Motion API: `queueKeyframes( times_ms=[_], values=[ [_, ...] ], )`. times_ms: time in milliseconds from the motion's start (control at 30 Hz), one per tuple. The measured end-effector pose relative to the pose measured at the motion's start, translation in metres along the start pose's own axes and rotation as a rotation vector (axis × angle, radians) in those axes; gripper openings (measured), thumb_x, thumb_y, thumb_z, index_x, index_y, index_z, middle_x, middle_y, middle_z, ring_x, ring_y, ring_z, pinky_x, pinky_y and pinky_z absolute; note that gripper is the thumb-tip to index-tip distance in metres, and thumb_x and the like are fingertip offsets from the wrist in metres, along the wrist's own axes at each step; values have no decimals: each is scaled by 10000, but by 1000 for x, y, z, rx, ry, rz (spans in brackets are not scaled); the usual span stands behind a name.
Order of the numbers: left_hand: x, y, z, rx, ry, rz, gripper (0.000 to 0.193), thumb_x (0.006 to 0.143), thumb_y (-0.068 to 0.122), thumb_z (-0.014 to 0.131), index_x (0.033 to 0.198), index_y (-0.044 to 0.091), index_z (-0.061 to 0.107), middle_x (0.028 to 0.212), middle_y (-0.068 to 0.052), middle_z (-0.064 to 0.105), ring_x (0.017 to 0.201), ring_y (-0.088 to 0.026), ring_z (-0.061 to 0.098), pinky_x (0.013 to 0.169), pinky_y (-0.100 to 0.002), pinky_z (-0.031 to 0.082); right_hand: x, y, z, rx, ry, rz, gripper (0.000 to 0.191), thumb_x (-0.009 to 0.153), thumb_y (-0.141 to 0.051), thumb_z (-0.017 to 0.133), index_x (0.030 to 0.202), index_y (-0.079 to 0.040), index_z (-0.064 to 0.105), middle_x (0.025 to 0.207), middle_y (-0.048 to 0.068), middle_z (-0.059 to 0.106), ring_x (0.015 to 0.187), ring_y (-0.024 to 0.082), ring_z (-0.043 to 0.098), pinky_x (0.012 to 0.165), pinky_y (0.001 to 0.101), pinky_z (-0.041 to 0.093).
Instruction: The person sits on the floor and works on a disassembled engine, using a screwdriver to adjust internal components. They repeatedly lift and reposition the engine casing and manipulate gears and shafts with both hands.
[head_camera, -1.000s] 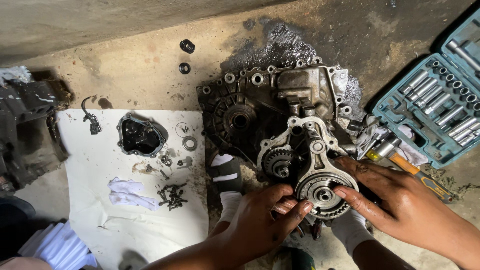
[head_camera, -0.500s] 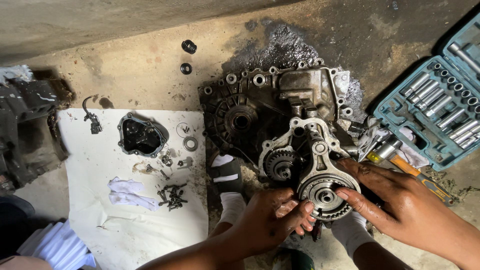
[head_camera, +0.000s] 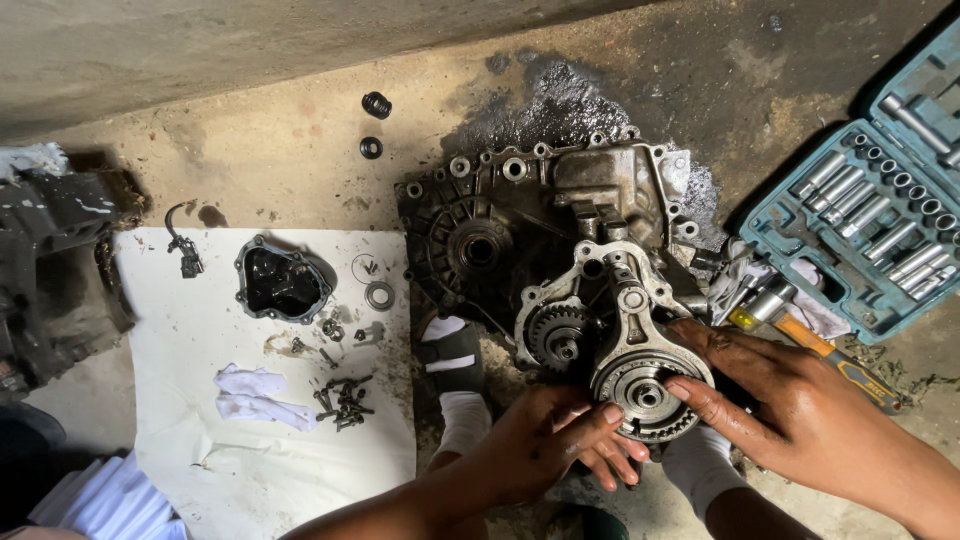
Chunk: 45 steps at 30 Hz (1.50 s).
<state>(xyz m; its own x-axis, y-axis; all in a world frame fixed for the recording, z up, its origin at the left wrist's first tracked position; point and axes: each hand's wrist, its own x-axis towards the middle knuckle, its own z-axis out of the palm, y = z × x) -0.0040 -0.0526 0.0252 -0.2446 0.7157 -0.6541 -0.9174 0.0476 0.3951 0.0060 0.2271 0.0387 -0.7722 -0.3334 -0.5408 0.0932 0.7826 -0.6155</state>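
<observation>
On oily concrete, both hands (head_camera: 545, 440) (head_camera: 790, 400) seemingly clamp their grip round the toothed steel gear (head_camera: 648, 392).

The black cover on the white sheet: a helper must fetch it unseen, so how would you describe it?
Find the white sheet spread on the floor left of the gearbox housing. Near its top edge lies the black cover, above the pile of bolts. It is the sheet's largest piece, glossy black inside a grey lugged rim.

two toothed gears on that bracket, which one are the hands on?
The larger round gear at the bracket's lower end: both hands touch it. The smaller gear to its upper left stands untouched.
</observation>
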Motion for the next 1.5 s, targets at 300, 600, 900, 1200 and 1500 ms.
queueKeyframes(
  times_ms=[300,600,900,1200,1500],
  values=[
    [-13,19,2,593,251,64,393,1009,334,632,893,-40,651,861,-211,801,750,-206,793,640,-305,627,10,-16,-10,21,-90,99,677,867,-493,689,1437,-138,609,843,103,780,635,220,683,662,388,548],
    [-2,9,0,197,108,96,342,1066,259,596,891,-32,556,944,-216,767,747,-211,757,616,-330,607,11,-20,-11,75,-94,142,680,873,-469,684,1477,-167,609,805,110,763,608,229,677,626,391,548],
    [-3,4,-4,305,156,157,412,1069,248,602,891,-116,529,961,-254,769,777,-233,768,612,-357,603,10,-17,-11,83,-52,80,664,869,-420,689,1470,-148,611,815,109,755,637,253,684,639,397,536],
    [-3,17,1,147,-38,-17,469,1135,349,482,973,-31,704,938,-173,765,769,-206,758,681,-308,622,12,-22,-14,85,-48,82,667,866,-431,686,1467,-152,614,818,114,757,612,256,684,626,398,541],
    [-8,22,3,431,141,106,330,1062,284,576,933,-19,598,915,-157,782,737,-199,756,633,-312,616,12,-20,-13,58,-79,112,682,866,-451,673,1482,-165,605,803,107,756,595,252,678,619,397,539]
  ],
)
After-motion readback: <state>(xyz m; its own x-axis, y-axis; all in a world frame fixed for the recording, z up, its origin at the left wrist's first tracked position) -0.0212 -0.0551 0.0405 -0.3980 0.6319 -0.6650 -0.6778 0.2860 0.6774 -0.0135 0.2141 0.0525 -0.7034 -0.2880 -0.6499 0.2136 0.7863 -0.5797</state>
